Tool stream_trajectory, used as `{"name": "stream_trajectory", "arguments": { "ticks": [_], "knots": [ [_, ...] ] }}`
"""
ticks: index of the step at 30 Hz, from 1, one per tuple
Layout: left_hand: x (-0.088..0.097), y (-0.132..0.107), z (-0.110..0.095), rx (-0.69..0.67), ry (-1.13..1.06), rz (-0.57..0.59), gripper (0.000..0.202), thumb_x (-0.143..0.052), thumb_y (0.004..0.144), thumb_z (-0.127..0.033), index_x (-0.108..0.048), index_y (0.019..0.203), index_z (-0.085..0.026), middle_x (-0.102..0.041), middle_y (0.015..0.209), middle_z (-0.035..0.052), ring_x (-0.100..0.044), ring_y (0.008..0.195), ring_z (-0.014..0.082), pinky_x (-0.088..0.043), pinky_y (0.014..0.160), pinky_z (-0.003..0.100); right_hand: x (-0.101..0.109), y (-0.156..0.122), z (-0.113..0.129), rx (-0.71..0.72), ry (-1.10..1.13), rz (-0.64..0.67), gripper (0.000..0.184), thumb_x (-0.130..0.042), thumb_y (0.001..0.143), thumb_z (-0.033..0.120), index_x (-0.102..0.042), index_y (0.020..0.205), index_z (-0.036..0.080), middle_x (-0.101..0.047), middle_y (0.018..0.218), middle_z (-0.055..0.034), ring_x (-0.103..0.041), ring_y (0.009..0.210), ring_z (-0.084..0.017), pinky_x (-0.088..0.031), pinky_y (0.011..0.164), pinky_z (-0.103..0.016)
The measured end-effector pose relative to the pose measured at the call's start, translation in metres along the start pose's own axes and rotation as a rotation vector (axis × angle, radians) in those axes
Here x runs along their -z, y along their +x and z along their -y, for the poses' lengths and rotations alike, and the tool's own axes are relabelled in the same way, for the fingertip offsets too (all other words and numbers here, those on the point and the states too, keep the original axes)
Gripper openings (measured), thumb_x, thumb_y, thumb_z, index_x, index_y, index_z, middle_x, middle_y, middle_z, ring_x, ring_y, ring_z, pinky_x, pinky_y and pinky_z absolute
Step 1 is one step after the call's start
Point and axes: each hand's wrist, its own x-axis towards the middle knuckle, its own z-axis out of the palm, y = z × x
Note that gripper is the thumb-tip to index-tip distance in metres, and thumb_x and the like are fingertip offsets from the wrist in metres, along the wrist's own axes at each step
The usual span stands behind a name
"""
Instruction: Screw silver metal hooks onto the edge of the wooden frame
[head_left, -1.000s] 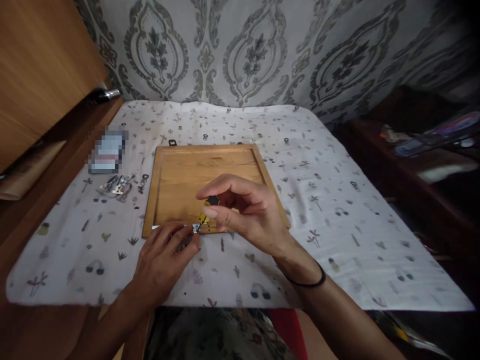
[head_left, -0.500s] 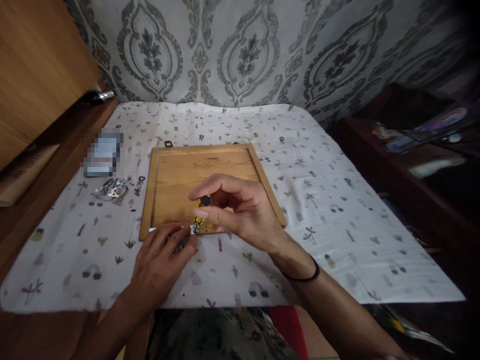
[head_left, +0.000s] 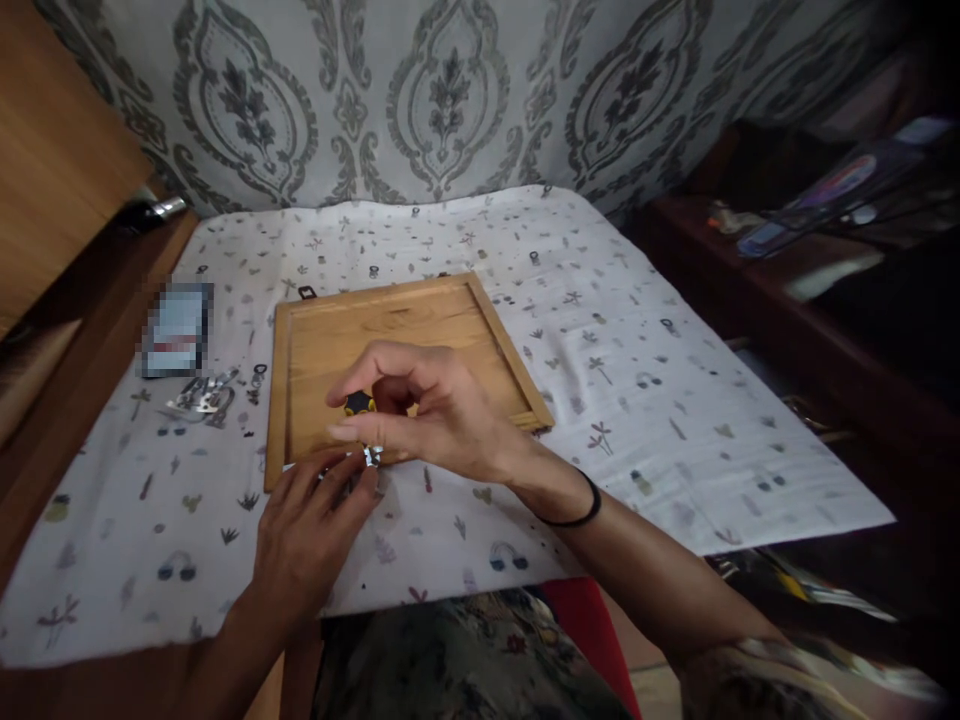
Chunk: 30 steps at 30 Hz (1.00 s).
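Observation:
A wooden panel with a raised frame (head_left: 514, 375) lies on the patterned cloth. At its near edge my left hand (head_left: 304, 530) is bent over a shiny metal hinge (head_left: 373, 456), with thumb and fingertips pressed on it; the fingers cover much of the hinge. My right hand (head_left: 431, 410) has thumb and index finger around the black and yellow handle of a screwdriver (head_left: 358, 403). The handle's end faces up, just above the hinge, and the screwdriver's tip is hidden behind the thumb and fingers.
Left of the panel, a pile of metal hardware (head_left: 201, 395) lies on the cloth (head_left: 622, 410), below a blurred-out phone-like object (head_left: 178, 330). A wooden cabinet (head_left: 60, 130) borders the left. On the right, a dark shelf (head_left: 780, 270) holds a purple package (head_left: 817, 190).
The view has tilted and shifted to the right. My right hand and the screwdriver handle have moved a little left over the hinge. My left hand keeps its place at the panel's edge.

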Motion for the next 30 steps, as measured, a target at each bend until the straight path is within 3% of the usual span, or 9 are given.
{"name": "stream_trajectory", "arguments": {
  "ticks": [4,8,10,13,17,20,22,25,30],
  "knots": [
    [0.000,0.001,0.001,-0.014,0.018,-0.010,0.014,-0.059,0.099,-0.020,-0.065,0.111,-0.017,-0.076,0.106,0.0093,-0.065,0.102,0.0295,-0.051,0.084,0.043,0.000,0.002,0.000,-0.005,0.008,0.021,0.036,-0.080,0.081,0.049,-0.058,0.080,0.021,-0.062,0.075,0.0036,-0.048,0.058,-0.007,-0.038,0.047,-0.018],
    [0.001,0.003,0.002,-0.032,0.034,-0.001,0.019,-0.055,0.101,-0.022,-0.064,0.117,-0.016,-0.075,0.107,0.0112,-0.065,0.102,0.0298,-0.051,0.083,0.043,0.008,0.000,0.000,0.019,0.032,0.163,0.027,-0.071,0.091,0.035,-0.067,0.113,0.020,-0.063,0.076,0.0053,-0.055,0.060,-0.007,-0.047,0.055,-0.018],
    [0.001,0.003,0.002,-0.038,0.034,0.000,0.020,-0.056,0.101,-0.023,-0.063,0.119,-0.017,-0.075,0.108,0.0107,-0.065,0.102,0.0297,-0.051,0.083,0.043,0.010,0.000,0.000,0.002,0.068,0.216,0.026,-0.065,0.095,0.031,-0.067,0.118,0.019,-0.062,0.071,0.0059,-0.059,0.059,-0.008,-0.051,0.057,-0.020],
    [0.001,0.004,0.003,-0.034,0.026,-0.005,0.018,-0.059,0.099,-0.021,-0.064,0.116,-0.017,-0.076,0.109,0.0098,-0.065,0.104,0.0296,-0.052,0.084,0.043,0.008,0.002,-0.001,0.013,0.099,0.137,0.014,-0.073,0.089,0.029,-0.069,0.096,0.017,-0.060,0.066,0.0069,-0.056,0.054,-0.007,-0.046,0.052,-0.019],
    [0.000,0.003,0.002,-0.027,0.008,-0.010,0.016,-0.061,0.098,-0.020,-0.065,0.113,-0.017,-0.076,0.110,0.0105,-0.066,0.106,0.0285,-0.052,0.087,0.043,0.003,0.007,0.000,0.016,0.069,0.056,0.034,-0.085,0.077,0.040,-0.058,0.075,0.019,-0.051,0.060,0.0091,-0.044,0.052,-0.005,-0.034,0.045,-0.017],
    [0.000,0.002,0.001,-0.030,0.009,-0.003,0.018,-0.062,0.098,-0.020,-0.065,0.115,-0.016,-0.075,0.112,0.0105,-0.066,0.107,0.0287,-0.051,0.088,0.043,0.006,0.007,0.001,0.007,0.057,0.087,0.033,-0.085,0.077,0.040,-0.060,0.078,0.019,-0.051,0.063,0.0093,-0.043,0.054,-0.005,-0.034,0.046,-0.016],
    [0.001,0.002,0.001,-0.023,0.012,0.006,0.019,-0.062,0.097,-0.020,-0.064,0.116,-0.017,-0.076,0.113,0.0100,-0.065,0.106,0.0292,-0.051,0.088,0.043,0.010,0.007,0.001,-0.024,0.062,0.163,0.021,-0.077,0.084,0.036,-0.067,0.094,0.021,-0.056,0.067,0.0088,-0.050,0.057,-0.006,-0.042,0.051,-0.016],
    [0.001,0.002,0.001,-0.021,0.023,0.000,0.022,-0.064,0.096,-0.020,-0.064,0.118,-0.016,-0.076,0.110,0.0097,-0.065,0.103,0.0293,-0.051,0.087,0.043,0.014,0.007,0.000,-0.057,0.104,0.269,0.025,-0.068,0.092,0.033,-0.069,0.112,0.019,-0.061,0.069,0.0072,-0.059,0.058,-0.008,-0.051,0.057,-0.019],
    [0.000,0.003,0.002,-0.037,0.004,-0.027,0.018,-0.064,0.096,-0.019,-0.065,0.113,-0.016,-0.076,0.109,0.0101,-0.066,0.106,0.0286,-0.052,0.089,0.043,0.007,0.009,-0.006,0.028,0.064,0.119,0.038,-0.084,0.076,0.046,-0.060,0.081,0.017,-0.054,0.067,0.0082,-0.047,0.054,-0.005,-0.040,0.051,-0.019]
  ]
}}
